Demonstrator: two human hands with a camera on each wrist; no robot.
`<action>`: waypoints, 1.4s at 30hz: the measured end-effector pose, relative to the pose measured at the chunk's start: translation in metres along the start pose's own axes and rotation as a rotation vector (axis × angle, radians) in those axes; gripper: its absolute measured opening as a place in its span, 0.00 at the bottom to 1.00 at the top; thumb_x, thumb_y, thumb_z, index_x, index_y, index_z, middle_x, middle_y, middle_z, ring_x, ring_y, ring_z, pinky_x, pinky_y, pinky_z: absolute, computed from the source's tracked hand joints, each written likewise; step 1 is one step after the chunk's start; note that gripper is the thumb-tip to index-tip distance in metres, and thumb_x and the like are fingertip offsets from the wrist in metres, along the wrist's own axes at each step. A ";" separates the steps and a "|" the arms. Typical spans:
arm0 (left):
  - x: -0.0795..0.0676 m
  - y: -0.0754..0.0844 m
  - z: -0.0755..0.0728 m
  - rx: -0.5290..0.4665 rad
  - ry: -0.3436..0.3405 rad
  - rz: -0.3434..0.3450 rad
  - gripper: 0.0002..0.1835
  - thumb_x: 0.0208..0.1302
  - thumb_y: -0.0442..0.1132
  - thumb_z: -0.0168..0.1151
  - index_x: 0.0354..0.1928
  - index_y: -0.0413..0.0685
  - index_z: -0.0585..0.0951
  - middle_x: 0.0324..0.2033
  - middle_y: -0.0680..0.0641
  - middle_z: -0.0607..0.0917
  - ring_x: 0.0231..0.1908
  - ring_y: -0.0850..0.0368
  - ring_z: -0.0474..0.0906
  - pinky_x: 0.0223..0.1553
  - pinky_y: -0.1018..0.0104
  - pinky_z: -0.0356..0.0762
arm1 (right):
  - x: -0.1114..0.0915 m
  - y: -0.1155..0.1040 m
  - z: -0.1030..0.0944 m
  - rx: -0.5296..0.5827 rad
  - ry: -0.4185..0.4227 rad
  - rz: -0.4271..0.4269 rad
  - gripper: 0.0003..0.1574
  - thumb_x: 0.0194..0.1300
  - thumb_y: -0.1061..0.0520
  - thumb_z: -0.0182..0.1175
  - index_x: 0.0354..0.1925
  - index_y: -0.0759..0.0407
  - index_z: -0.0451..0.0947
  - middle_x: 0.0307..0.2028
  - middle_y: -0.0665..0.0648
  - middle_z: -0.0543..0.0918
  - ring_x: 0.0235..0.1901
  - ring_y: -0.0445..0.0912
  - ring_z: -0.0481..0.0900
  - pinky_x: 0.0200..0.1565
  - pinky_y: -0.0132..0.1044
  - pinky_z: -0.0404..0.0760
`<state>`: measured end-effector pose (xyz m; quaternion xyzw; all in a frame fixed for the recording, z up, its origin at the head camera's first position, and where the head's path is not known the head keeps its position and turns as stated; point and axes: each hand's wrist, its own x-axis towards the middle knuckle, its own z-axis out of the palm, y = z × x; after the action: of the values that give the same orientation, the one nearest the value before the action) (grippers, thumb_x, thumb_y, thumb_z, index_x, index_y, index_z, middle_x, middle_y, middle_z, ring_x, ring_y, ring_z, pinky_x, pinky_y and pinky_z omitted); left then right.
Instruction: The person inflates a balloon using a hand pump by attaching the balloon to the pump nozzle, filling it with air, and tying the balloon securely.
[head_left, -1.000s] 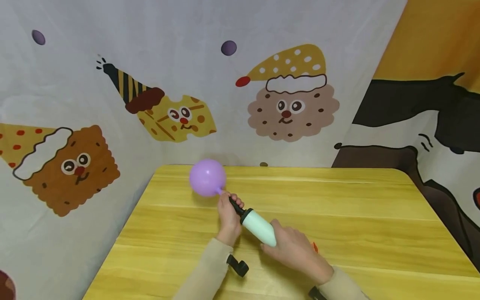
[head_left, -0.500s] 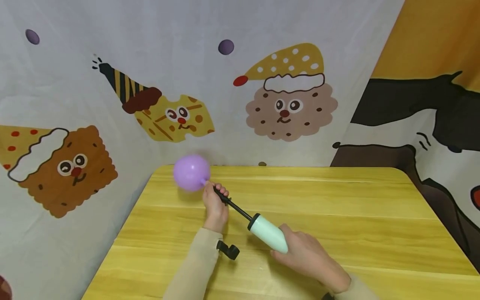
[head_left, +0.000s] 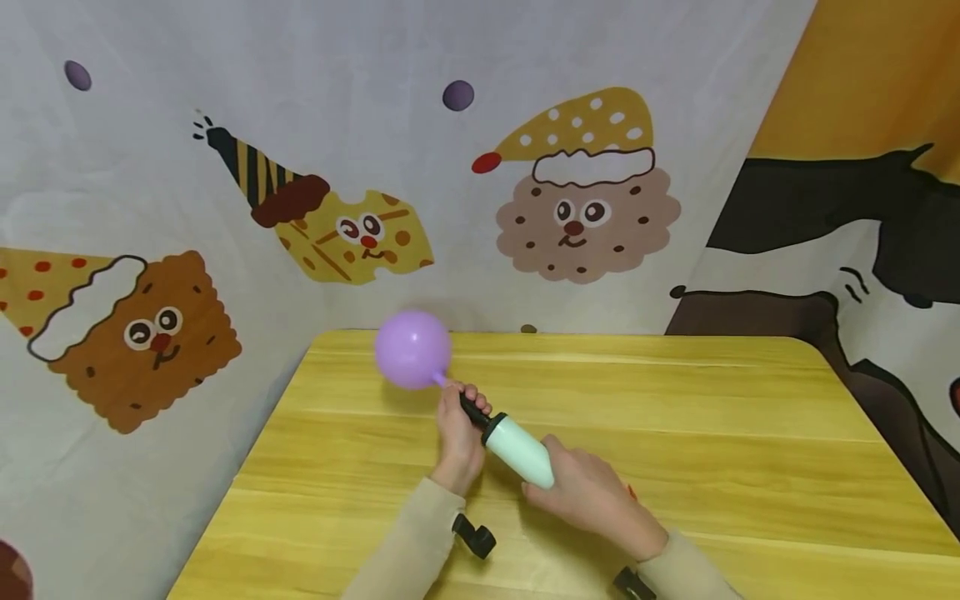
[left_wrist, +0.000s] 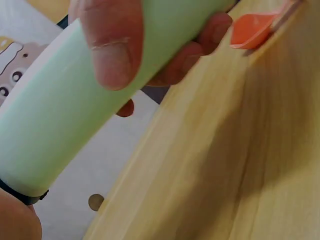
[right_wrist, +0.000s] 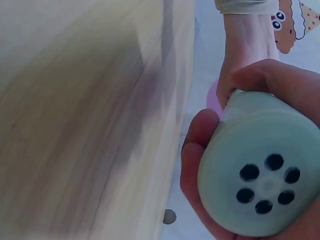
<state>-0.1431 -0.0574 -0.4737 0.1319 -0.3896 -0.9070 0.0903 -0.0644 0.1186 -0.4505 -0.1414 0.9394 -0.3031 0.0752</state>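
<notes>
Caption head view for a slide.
Left hand grips the black end of a mint-green pump, purple balloon beyond; right hand grips the barrel.

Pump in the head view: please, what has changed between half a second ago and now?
The right hand has pushed the mint pump cylinder up and left in the picture, toward the left hand; the long bare stretch of rod between them no longer shows. The left hand and purple balloon have moved slightly right. Nothing was taken hold of or let go; both hands keep their grips.
</notes>
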 end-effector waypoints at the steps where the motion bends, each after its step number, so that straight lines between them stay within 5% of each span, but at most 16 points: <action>1: 0.000 0.000 0.000 0.007 -0.001 0.001 0.15 0.86 0.45 0.40 0.36 0.50 0.66 0.25 0.54 0.70 0.25 0.61 0.67 0.29 0.71 0.68 | 0.001 0.000 0.000 0.006 -0.005 -0.002 0.30 0.57 0.44 0.74 0.47 0.61 0.74 0.23 0.50 0.75 0.19 0.43 0.72 0.19 0.38 0.71; 9: 0.014 0.019 -0.003 -0.006 0.063 -0.008 0.17 0.86 0.47 0.39 0.35 0.49 0.65 0.24 0.54 0.69 0.24 0.61 0.66 0.28 0.71 0.67 | -0.006 0.002 -0.003 0.030 -0.020 -0.010 0.33 0.58 0.40 0.73 0.51 0.60 0.75 0.25 0.49 0.76 0.22 0.42 0.72 0.22 0.38 0.72; 17: 0.035 0.042 -0.011 -0.105 0.114 0.081 0.16 0.86 0.45 0.38 0.34 0.49 0.64 0.23 0.54 0.69 0.23 0.62 0.66 0.26 0.73 0.68 | -0.024 0.012 -0.018 -0.004 -0.064 -0.013 0.38 0.57 0.37 0.75 0.54 0.58 0.74 0.29 0.49 0.79 0.26 0.43 0.74 0.26 0.41 0.75; 32: 0.004 0.009 -0.003 -0.032 0.028 0.010 0.15 0.86 0.46 0.38 0.37 0.50 0.64 0.25 0.54 0.70 0.25 0.61 0.67 0.30 0.71 0.69 | -0.003 0.001 -0.004 0.020 -0.044 -0.013 0.32 0.57 0.43 0.74 0.47 0.62 0.74 0.24 0.51 0.76 0.19 0.43 0.73 0.19 0.38 0.73; 42: 0.008 0.009 -0.009 -0.042 0.001 -0.017 0.14 0.86 0.44 0.41 0.36 0.50 0.66 0.25 0.54 0.70 0.25 0.61 0.67 0.32 0.70 0.70 | -0.001 -0.005 0.002 0.106 -0.076 0.009 0.37 0.60 0.40 0.73 0.54 0.65 0.73 0.26 0.54 0.77 0.19 0.44 0.74 0.17 0.39 0.74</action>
<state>-0.1473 -0.0721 -0.4741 0.1338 -0.3694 -0.9156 0.0857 -0.0620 0.1140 -0.4497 -0.1446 0.9191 -0.3465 0.1196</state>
